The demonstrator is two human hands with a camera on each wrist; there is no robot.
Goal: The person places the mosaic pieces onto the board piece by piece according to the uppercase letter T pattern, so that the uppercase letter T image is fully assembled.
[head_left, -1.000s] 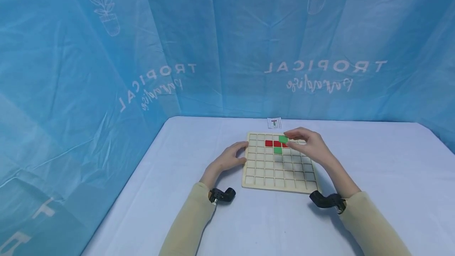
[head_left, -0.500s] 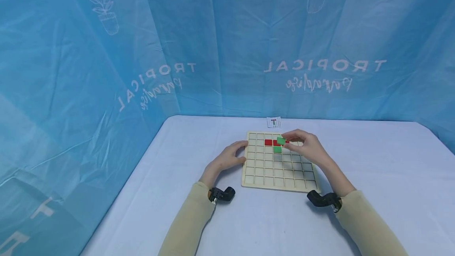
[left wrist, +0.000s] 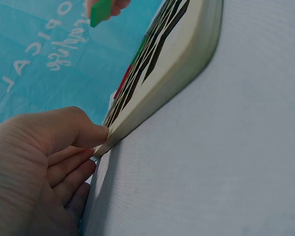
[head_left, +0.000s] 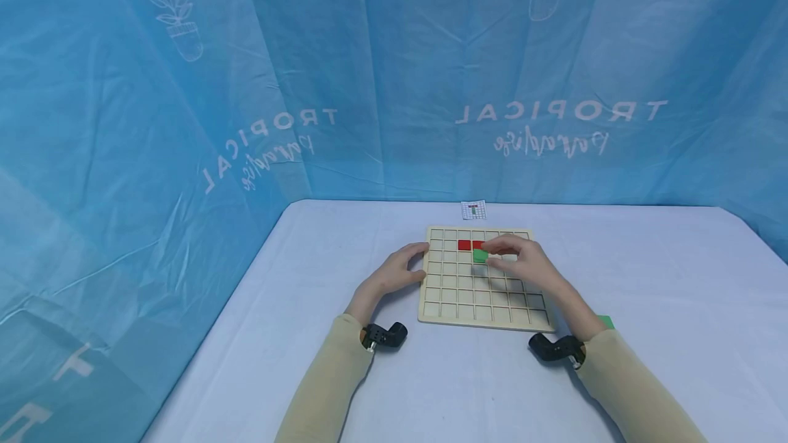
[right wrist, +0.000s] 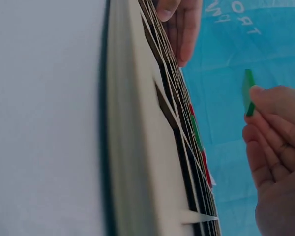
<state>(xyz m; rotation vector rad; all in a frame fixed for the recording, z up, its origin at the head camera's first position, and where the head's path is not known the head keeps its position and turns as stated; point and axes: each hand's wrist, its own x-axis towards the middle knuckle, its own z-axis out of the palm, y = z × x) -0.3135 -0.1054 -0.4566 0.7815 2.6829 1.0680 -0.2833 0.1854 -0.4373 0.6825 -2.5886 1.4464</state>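
A wooden grid board [head_left: 486, 320] lies on the table. My left hand [head_left: 394, 275] rests along its left side; the left wrist view shows the thumb [left wrist: 91, 133] touching the board's edge. My right hand [head_left: 529, 264] pinches a green square tile [right wrist: 248, 92] between thumb and fingers, raised above the grid. In the head view, the held green tile [head_left: 480, 256] seems to overlap the green tile set in the board, which shows in the right wrist view. Red tiles [head_left: 464, 245] sit in an upper row, partly hidden by my right fingers.
A small printed grid card [head_left: 473, 210] lies just beyond the board. Another green piece [head_left: 606, 321] shows on the white table [head_left: 480, 388] beside my right wrist, mostly covered by the arm. A blue curtain [head_left: 418, 87] stands behind the table.
My right hand has moved slightly left and toward me, carrying the green tile lower in the head view. The green piece by the right wrist has come into sight. My left hand stays put.
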